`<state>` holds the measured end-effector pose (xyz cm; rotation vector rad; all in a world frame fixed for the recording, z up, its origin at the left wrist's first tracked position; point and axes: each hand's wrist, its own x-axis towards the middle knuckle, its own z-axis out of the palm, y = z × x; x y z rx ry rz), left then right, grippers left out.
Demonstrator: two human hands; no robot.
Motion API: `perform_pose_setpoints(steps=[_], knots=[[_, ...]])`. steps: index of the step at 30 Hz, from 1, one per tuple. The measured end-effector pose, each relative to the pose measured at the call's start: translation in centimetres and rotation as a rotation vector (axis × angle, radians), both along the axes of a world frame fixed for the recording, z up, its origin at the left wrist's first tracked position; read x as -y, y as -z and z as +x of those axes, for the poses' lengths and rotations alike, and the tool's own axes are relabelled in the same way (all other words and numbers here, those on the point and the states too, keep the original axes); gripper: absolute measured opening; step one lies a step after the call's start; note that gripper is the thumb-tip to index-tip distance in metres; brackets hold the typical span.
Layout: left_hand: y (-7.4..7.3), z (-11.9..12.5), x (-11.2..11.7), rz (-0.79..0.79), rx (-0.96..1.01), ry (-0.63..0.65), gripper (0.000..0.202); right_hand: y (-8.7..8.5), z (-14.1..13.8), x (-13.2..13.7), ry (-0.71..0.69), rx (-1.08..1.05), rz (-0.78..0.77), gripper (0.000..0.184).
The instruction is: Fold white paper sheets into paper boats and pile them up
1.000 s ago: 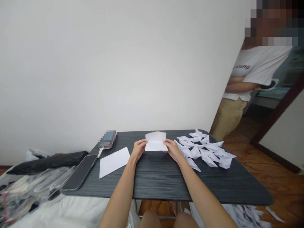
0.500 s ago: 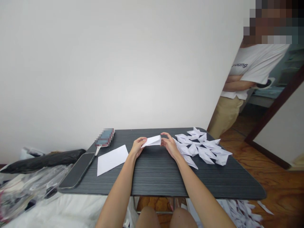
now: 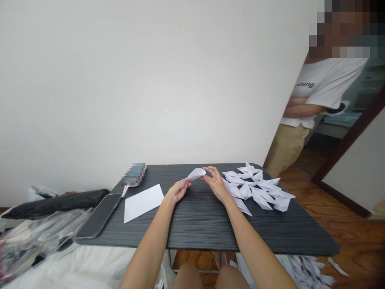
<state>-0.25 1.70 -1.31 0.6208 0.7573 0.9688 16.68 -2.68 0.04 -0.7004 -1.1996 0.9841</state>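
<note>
Between my hands, above the dark table (image 3: 195, 224), a piece of white paper (image 3: 195, 174) bends in a curve. My left hand (image 3: 179, 190) grips its lower left end, fingers underneath. At its right end, my right hand (image 3: 214, 180) pinches the edge between thumb and fingertips. Several folded white paper boats (image 3: 255, 186) lie in a cluster just right of my right hand. Flat on the table to the left of my left hand rests a white paper sheet (image 3: 143, 203).
A black phone (image 3: 99, 216) lies at the table's left edge, with a blurred-out device (image 3: 134, 174) behind it. Plastic-wrapped bags (image 3: 45, 233) are heaped on the left. More folded paper (image 3: 306, 271) lies below the table at right. A person (image 3: 313, 92) stands in the doorway, arms folded.
The paper was straight and folded flat; now it is bent and turned upward. My left hand has rolled palm-up, and my right fingers have closed in on the paper's right end.
</note>
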Motion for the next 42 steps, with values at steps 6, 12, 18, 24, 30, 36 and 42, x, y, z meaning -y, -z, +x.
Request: perform_pose_setpoints(steps=[6, 12, 18, 24, 30, 36, 42], knots=[[-0.5, 0.2, 1.0, 0.001, -0.024, 0.171, 0.015, -0.7, -0.4, 0.3, 0.022, 0.099, 0.015, 0.015], [-1.2, 0.4, 2.7, 0.349, -0.26, 0.513, 0.026, 0.1, 0.0, -0.2, 0.086, -0.003, -0.071, 0.017], [-2.1, 0.9, 2.3, 0.683, -0.425, 0.042, 0.039, 0.1, -0.1, 0.2, 0.007, 0.175, -0.093, 0.019], [-1.8, 1.7, 2.8, 0.823, -0.543, -0.149, 0.035, 0.4, -0.5, 0.0, 0.127, 0.361, -0.031, 0.019], [-1.2, 2.0, 2.8, 0.842, -0.569, -0.223, 0.027, 0.3, -0.7, 0.1, 0.239, 0.515, 0.037, 0.018], [-1.4, 2.0, 2.8, 0.866, -0.589, -0.243, 0.024, 0.2, -0.7, 0.1, 0.276, 0.554, 0.042, 0.018], [-1.5, 2.0, 2.9, 0.853, -0.602, -0.261, 0.024, 0.1, -0.8, 0.2, 0.288, 0.563, 0.051, 0.019]])
